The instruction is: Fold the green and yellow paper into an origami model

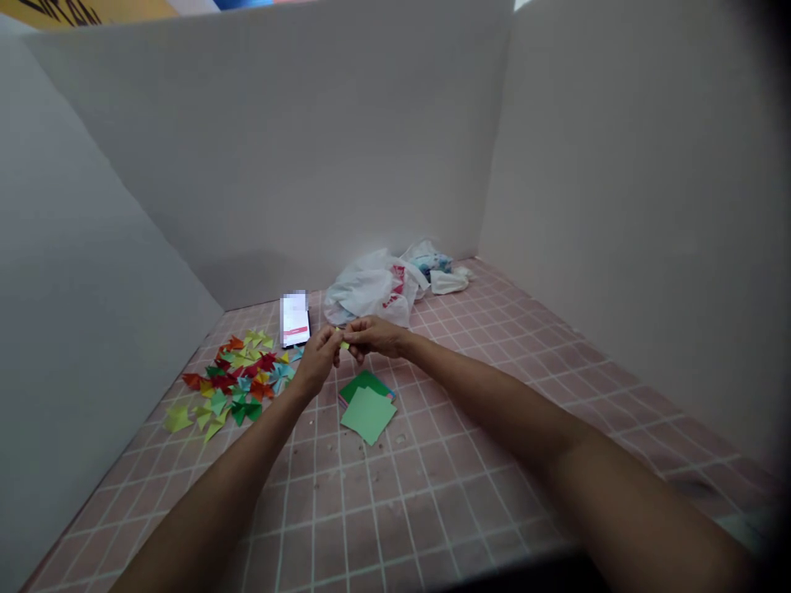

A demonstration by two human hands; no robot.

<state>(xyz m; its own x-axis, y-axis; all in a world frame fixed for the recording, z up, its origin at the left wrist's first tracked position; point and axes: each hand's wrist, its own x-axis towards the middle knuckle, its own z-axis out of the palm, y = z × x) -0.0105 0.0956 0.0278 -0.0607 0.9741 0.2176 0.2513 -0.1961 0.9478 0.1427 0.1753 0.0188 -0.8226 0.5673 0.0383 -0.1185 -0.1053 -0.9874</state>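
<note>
Forearms reach out over the pink tiled counter (432,494), left hand (318,358) and right hand (371,336) meeting fingertip to fingertip, pinching a small yellow-green folded paper piece (342,343) above the green paper squares (367,412); likely feather-light, easily creased, best held by its folded edges.
</note>
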